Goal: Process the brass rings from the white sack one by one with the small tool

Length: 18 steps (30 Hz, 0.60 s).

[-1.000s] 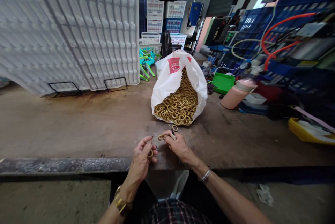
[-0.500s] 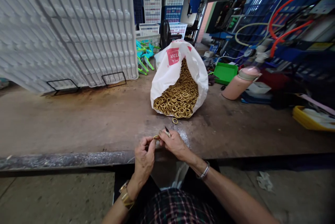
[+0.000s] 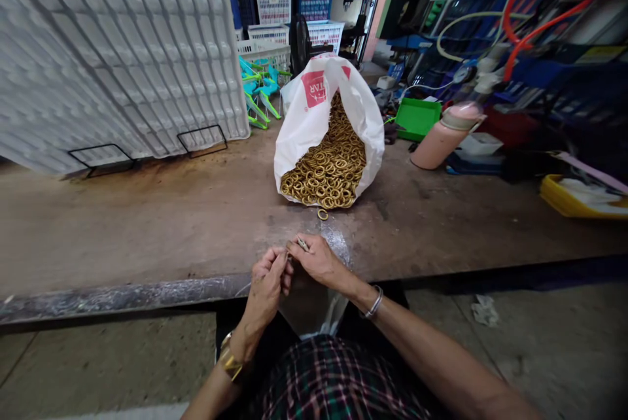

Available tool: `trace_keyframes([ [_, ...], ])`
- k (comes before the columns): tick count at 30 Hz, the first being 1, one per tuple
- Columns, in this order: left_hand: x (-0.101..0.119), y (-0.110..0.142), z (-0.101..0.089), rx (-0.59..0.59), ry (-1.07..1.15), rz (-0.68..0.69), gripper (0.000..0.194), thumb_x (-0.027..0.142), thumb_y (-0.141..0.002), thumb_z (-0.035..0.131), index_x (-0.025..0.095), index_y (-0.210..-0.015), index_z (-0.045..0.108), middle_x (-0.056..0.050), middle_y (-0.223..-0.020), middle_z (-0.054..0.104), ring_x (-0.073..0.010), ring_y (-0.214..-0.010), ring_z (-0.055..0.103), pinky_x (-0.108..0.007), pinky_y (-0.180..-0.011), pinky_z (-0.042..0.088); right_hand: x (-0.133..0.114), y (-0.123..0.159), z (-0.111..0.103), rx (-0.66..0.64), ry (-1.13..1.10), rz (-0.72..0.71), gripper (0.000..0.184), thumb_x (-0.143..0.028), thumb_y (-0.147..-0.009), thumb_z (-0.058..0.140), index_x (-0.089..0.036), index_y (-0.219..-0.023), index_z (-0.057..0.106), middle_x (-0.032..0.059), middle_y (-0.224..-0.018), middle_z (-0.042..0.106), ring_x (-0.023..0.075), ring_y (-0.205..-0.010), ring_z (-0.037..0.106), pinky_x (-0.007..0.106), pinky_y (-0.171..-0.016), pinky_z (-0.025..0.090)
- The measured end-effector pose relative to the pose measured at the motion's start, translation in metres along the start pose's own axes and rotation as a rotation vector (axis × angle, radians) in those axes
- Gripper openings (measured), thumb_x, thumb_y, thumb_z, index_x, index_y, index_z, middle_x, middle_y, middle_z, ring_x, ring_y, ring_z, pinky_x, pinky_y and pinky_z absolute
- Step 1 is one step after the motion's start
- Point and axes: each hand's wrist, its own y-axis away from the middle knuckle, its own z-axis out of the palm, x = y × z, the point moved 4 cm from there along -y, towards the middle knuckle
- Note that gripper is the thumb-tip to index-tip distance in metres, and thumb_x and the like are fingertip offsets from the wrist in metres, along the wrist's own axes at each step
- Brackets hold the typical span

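Observation:
My left hand [image 3: 269, 281] is closed in a pinch on a brass-coloured ring [image 3: 288, 254], which the fingers mostly hide. Against it works my right hand [image 3: 320, 263], wrapped round a small knife [image 3: 303, 245] whose blade is hard to make out at this angle. The fingertips of both hands meet at the ring, just above the table's front edge. Beyond them a single loose ring [image 3: 322, 214] lies on the wooden table [image 3: 216, 224]. Behind it, a white plastic bag [image 3: 304, 139] lies open toward me, full of similar rings [image 3: 326, 171].
Tall white ridged panels [image 3: 147, 47] stand at the left on black wire stands [image 3: 203, 139]. To the right are a green tray [image 3: 417, 118], a pink bottle [image 3: 444, 139] and a yellow tray [image 3: 564, 201]. Stacked crates [image 3: 272, 4] rise at the back.
The view has tilted and shifted slightly. My hands have turned at the ring, hiding most of it, and the knife's dark pointed tip no longer shows clearly.

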Motion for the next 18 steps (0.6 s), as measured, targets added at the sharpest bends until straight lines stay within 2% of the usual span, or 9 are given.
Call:
trace_keyframes([
  [3,-0.0022,0.0002,0.0003,-0.056,0.09,-0.025,0.031,0.048,-0.076,0.055,0.017,-0.075,0.049,0.005,-0.058,0.048,-0.0049,-0.041,0.039,-0.017,-0.038,0.03,0.002,-0.0006,0.0019,-0.017,-0.018,-0.022,0.028,-0.031,-0.082,0.043,-0.016,-0.061,0.052,-0.0041,-0.054,0.049,0.0072,-0.052,0.04,0.018,-0.052,0.032],
  [7,-0.0015,0.0013,0.0017,-0.076,0.201,-0.048,0.029,0.044,-0.075,0.058,0.017,-0.075,0.049,0.006,-0.059,0.048,-0.0045,-0.042,0.039,-0.017,-0.04,0.031,0.0056,-0.0027,0.0031,-0.007,-0.057,-0.044,0.03,-0.033,-0.082,0.042,-0.017,-0.057,0.046,-0.0054,-0.053,0.043,0.0069,-0.051,0.038,0.018,-0.052,0.032],
  [11,-0.0012,0.0019,0.0032,-0.094,0.274,-0.068,0.027,0.042,-0.075,0.06,0.017,-0.075,0.049,0.005,-0.059,0.048,-0.0048,-0.043,0.039,-0.018,-0.041,0.031,0.007,-0.0037,0.0046,-0.026,-0.097,-0.04,0.029,-0.033,-0.082,0.042,-0.016,-0.059,0.047,-0.0048,-0.054,0.045,0.0074,-0.052,0.04,0.018,-0.052,0.032],
  [15,-0.0027,0.0024,0.0021,-0.098,0.327,-0.074,0.026,0.039,-0.074,0.061,0.016,-0.076,0.05,0.006,-0.058,0.047,-0.0046,-0.044,0.039,-0.017,-0.041,0.031,0.0063,-0.0041,0.0044,-0.029,-0.129,-0.02,0.026,-0.032,-0.083,0.04,-0.016,-0.065,0.052,-0.0029,-0.058,0.05,0.0085,-0.055,0.046,0.019,-0.054,0.035],
  [18,-0.0021,0.0026,0.0009,-0.099,0.351,-0.049,0.024,0.037,-0.076,0.06,0.016,-0.075,0.049,0.005,-0.059,0.048,-0.0046,-0.044,0.04,-0.017,-0.041,0.032,0.0072,-0.0029,0.0015,0.003,-0.062,0.004,0.023,-0.027,-0.084,0.038,-0.015,-0.078,0.057,-0.0018,-0.06,0.054,0.0092,-0.057,0.05,0.019,-0.055,0.036],
])
